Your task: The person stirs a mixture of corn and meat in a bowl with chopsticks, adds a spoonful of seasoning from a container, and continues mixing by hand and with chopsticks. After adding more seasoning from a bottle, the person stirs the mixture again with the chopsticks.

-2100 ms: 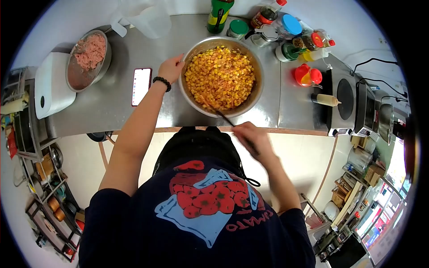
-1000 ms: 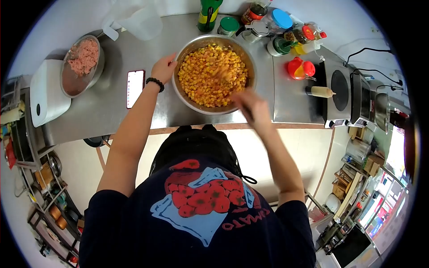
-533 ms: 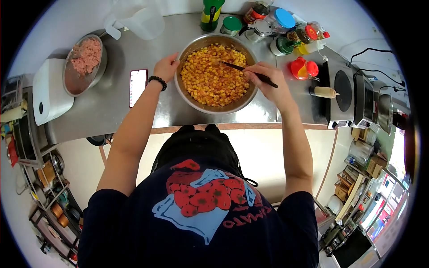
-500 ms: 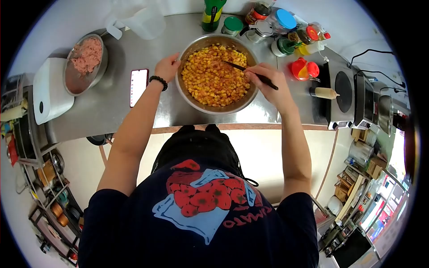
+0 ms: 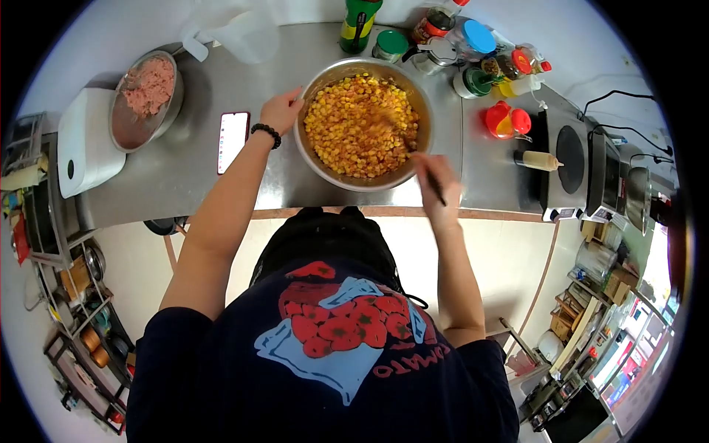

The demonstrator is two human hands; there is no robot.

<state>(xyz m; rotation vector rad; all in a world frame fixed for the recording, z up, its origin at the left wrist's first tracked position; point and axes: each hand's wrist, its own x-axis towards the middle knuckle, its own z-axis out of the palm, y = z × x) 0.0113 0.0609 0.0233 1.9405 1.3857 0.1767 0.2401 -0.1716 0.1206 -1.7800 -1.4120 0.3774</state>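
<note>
A wide metal mixing bowl [image 5: 301, 145] stands on the counter, filled with yellow corn kernels [image 5: 347, 133] mixed with reddish-brown bits. At the bowl's left rim is my left hand [image 5: 281, 112], its fingers closed on the edge and a dark bead bracelet on the wrist. My right hand [image 5: 439, 188], smeared by motion, grips a black-handled utensil [image 5: 436, 190] at the lower right rim. The utensil's far end is blurred among the kernels, so its shape cannot be made out. A phone with a lit screen [image 5: 233, 142] lies left of the bowl.
A metal bowl [image 5: 171, 111] of pinkish minced meat [image 5: 150, 85] rests tilted beside a white appliance [image 5: 92, 140] at left. Several jars and bottles line the wall, including a green-lidded jar [image 5: 390, 44]. A squeeze bottle [image 5: 538, 160] lies by the hot plate [image 5: 570, 159].
My right hand has swung down and toward me with the utensil, from the bowl's right side to its lower right. My left hand stays at the rim.
</note>
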